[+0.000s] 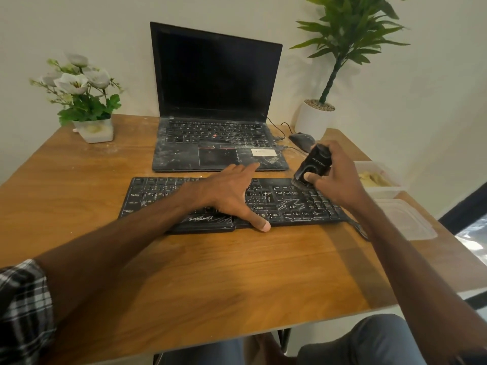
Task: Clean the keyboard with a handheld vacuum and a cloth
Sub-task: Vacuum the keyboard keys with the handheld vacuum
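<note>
At the right edge of the wooden table [105, 180] stand two translucent plastic containers: the far container [379, 177] holds some pale yellowish material that cannot be made out clearly, and the near container [405, 219] just beside it shows nothing visible inside. At the far left, a small white pot [95, 131] holds white flowers and green leaves, and at the far right a white planter [313, 118], topped with pebbles, holds a tall leafy plant. The black keyboard [290, 204], streaked with whitish dust and scratches, lies across the middle of the table, just near of an open, equally dusty laptop [216, 101] with a dark screen; a black mouse [301, 140] sits to the right of the laptop. The left hand [229, 193] is spread flat with fingers extended, pressing down on the middle of the keyboard, thumb reaching over its near edge onto the table. The right hand [334, 177] is wrapped around a small black handheld vacuum [313, 164], thumb on its front face, holding it tilted with its lower end touching the keys at the far right part of the keyboard. No cloth can be identified with certainty.
</note>
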{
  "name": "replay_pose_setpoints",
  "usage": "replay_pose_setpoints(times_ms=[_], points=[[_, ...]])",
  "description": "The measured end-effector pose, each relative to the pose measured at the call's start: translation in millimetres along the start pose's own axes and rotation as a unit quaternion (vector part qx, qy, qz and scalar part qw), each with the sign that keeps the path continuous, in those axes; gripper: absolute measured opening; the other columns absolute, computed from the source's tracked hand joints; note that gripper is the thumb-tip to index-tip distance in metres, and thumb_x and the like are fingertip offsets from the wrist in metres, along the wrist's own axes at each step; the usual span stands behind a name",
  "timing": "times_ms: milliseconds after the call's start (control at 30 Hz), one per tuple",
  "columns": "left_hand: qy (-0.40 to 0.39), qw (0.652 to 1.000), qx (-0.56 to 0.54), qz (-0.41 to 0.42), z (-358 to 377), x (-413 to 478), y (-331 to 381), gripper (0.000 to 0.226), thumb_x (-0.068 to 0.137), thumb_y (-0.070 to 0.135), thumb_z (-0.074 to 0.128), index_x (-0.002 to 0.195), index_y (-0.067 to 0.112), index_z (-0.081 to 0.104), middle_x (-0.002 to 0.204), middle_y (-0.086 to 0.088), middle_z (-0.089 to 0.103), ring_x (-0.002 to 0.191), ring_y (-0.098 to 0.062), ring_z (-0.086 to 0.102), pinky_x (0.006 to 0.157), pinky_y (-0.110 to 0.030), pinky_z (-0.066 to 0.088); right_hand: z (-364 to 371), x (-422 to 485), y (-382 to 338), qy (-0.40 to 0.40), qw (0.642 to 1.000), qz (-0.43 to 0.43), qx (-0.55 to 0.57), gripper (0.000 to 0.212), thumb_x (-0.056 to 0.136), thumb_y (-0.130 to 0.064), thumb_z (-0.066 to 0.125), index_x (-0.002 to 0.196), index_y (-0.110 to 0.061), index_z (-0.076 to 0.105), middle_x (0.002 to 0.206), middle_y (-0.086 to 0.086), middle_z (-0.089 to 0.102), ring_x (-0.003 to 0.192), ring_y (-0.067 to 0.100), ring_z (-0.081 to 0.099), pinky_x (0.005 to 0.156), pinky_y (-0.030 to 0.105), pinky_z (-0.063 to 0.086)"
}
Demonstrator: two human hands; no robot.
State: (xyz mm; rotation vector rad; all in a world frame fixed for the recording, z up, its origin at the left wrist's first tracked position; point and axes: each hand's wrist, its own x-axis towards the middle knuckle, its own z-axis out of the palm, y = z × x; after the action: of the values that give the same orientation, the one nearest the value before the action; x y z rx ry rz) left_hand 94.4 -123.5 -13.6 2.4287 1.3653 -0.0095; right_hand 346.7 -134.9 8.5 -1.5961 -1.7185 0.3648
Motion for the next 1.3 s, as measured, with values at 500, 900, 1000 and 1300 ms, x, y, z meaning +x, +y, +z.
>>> replay_pose_setpoints(times_ms=[500,900,1000,1300], points=[[0.003,1.000,-0.006,0.000,2,1,-2,0.155,0.056,0.083,0.082,0.166,0.021,-0.008,0.174,-0.005,0.007,0.159,-0.030,0.011,0.127,-0.053,0.024,26,-6,-22,-0.008,0.999,-0.024,-0.027,0.071,0.080,-0.003,0.079,0.134,-0.024,0.039,0.118,-0.003,0.056,0.105,0.015,0.058,0.066,0.009,0.049],[0.002,1.000,0.002,0.002,1,2,-3,0.155,0.055,0.085,0.080,0.165,0.020,-0.008,0.174,-0.006,0.010,0.157,-0.031,0.015,0.125,-0.056,0.027,24,-9,-24,0.017,1.000,0.001,0.008,0.070,0.080,-0.004,0.079,0.135,-0.024,0.041,0.113,-0.005,0.055,0.108,0.016,0.058,0.078,0.022,0.052],[0.004,1.000,0.003,0.001,3,3,-4,0.156,0.054,0.088,0.079,0.165,0.021,-0.008,0.174,-0.006,0.010,0.157,-0.031,0.015,0.125,-0.057,0.027,36,-18,-29,0.009,1.000,-0.022,-0.008,0.066,0.080,-0.004,0.078,0.130,-0.024,0.040,0.111,-0.002,0.060,0.103,0.018,0.061,0.080,0.032,0.058],[0.004,1.000,0.004,0.002,3,4,-4,0.156,0.055,0.087,0.079,0.166,0.020,-0.009,0.174,-0.007,0.007,0.159,-0.033,0.011,0.126,-0.058,0.023,35,-8,-36,0.007,0.999,0.013,0.036,0.072,0.081,-0.006,0.081,0.137,-0.023,0.040,0.116,-0.008,0.052,0.108,0.013,0.058,0.072,0.025,0.059]])
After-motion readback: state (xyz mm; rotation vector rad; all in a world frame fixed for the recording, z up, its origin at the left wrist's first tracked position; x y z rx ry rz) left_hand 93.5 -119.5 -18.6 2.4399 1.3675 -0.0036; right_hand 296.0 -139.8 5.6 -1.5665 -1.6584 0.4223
